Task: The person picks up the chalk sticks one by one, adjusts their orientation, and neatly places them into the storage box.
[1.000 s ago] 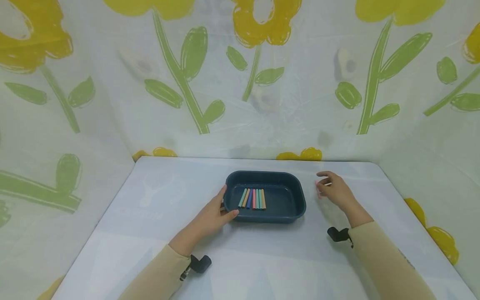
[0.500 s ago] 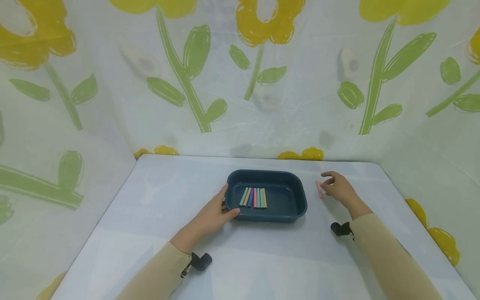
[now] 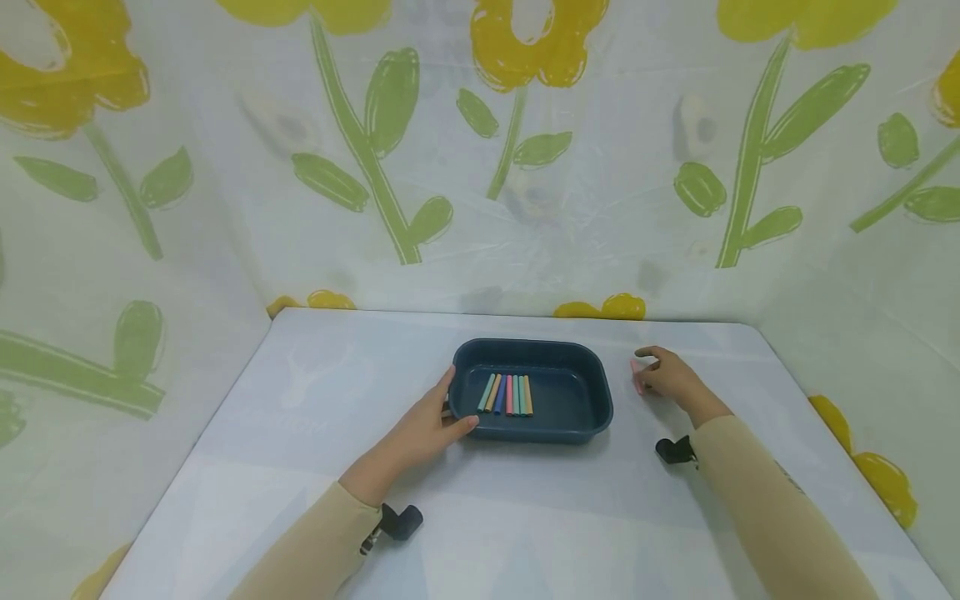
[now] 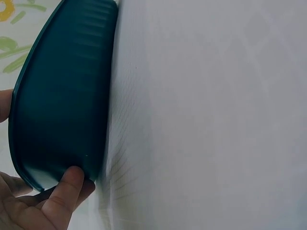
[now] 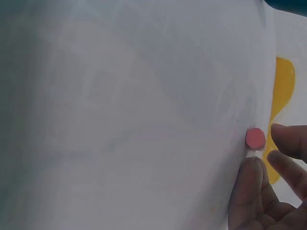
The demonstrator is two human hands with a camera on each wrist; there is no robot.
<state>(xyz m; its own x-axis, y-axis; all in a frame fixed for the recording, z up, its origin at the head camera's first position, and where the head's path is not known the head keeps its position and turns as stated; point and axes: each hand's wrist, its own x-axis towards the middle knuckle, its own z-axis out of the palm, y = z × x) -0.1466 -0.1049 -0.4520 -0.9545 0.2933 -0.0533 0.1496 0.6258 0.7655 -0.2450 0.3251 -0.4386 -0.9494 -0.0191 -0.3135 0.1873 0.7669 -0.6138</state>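
A dark teal rectangular tray point(image 3: 568, 432) stands on the table, holding several chalk sticks point(image 3: 509, 396) in green, orange, blue and pink, side by side in its left half. My left hand point(image 3: 420, 437) grips the tray's left end, thumb over the near rim; the left wrist view shows fingers against the outer wall point(image 4: 62, 105). To the right of the tray, a pink chalk stick point(image 3: 636, 377) lies on the table. My right hand point(image 3: 671, 380) is at its right side, fingers loosely bent. In the right wrist view, one fingertip touches the pink chalk point(image 5: 255, 138); the other fingers stand apart from it.
The white table point(image 3: 525, 517) has its far edge behind the tray. A floral sheet point(image 3: 600, 167) hangs behind and along both sides. Small black devices are strapped at both wrists, one on the left point(image 3: 401, 523) and one on the right point(image 3: 675, 451).
My right hand drew back right from the pink chalk half a second ago, showing it on the table, and has moved left against it again. The left hand and tray have stayed put.
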